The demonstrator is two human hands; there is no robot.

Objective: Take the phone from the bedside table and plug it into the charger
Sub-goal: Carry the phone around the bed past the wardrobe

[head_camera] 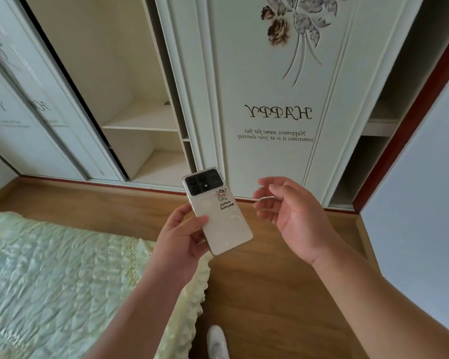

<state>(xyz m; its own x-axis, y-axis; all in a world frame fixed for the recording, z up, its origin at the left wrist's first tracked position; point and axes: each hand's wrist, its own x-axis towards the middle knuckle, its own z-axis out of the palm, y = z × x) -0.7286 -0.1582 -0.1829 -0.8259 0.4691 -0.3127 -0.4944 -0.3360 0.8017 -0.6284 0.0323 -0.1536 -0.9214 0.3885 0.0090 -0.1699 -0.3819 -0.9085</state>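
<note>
Phone held up before the wardrobe.
The left hand point(184, 239) grips a white rectangular phone point(218, 211), back showing, labelled "CRAYON SHINCHAN"; the right hand point(293, 216) hangs loose beside it. The cream wardrobe door point(278, 99) reads, mirrored, "HAPPY".

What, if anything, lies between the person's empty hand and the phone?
Nothing visible does. The phone is held in the left hand, back facing the camera. The right hand is open beside it, apart, with only clear air between. No charger is in view.
</note>
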